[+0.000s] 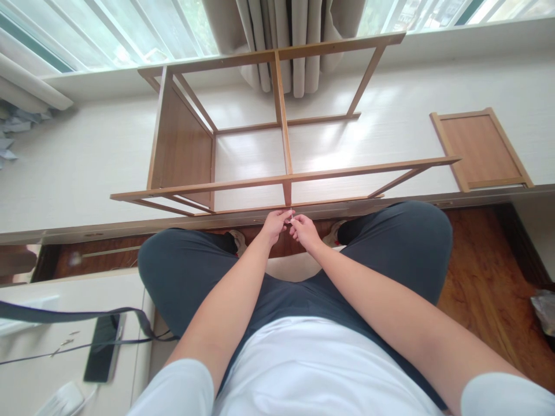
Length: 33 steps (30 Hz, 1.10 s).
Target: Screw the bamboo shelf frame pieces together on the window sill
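A wooden shelf frame lies on its side on the white ledge, with a brown panel fitted at its left end. My left hand and my right hand meet just below the middle crosspiece's near lower end. Between their fingertips is a thin, light metal piece, too small to make out its kind. The right fingers pinch it. Closed fingers of the left hand rest beside it, and whether they grip it too is hidden.
To the right, a loose framed wooden panel lies flat on the ledge. At lower left, a white table holds a phone, several small metal fasteners, a strap and a white charger. Curtains hang behind the frame.
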Each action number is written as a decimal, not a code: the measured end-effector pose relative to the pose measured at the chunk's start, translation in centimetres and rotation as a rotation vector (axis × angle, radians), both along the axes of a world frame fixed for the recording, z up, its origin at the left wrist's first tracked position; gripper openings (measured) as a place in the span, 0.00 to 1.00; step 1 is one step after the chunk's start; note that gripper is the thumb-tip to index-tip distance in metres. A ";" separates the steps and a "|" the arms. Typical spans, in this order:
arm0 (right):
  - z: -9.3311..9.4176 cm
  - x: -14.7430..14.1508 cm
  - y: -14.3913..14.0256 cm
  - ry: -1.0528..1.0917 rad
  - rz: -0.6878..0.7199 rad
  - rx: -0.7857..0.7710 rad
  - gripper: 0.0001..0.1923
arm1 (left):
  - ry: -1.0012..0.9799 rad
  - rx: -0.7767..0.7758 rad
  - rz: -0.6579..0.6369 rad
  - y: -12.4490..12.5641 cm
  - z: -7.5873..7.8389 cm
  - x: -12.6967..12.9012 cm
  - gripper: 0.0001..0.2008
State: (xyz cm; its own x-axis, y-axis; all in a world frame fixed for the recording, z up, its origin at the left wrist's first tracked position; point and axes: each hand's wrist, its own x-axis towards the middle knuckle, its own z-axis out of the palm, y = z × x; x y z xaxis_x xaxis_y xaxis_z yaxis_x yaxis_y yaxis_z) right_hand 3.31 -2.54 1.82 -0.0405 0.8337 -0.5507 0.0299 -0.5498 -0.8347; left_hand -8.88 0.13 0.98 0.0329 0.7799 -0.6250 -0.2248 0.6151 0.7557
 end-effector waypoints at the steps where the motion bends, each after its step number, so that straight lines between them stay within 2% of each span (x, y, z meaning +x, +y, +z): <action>1: -0.1 0.0 0.0 -0.007 -0.007 0.002 0.08 | 0.002 0.002 -0.004 0.0 0.0 0.0 0.14; 11: -0.6 0.2 -0.1 -0.030 -0.031 0.063 0.11 | 0.006 -0.003 -0.053 -0.3 -0.1 0.1 0.11; 20: -1.8 0.6 0.0 -0.107 0.016 0.038 0.12 | 0.019 -0.033 -0.023 -0.4 0.6 0.4 0.09; 33: -2.5 0.6 0.3 -0.153 0.008 0.166 0.14 | 0.026 -0.025 -0.030 -0.3 0.7 0.4 0.11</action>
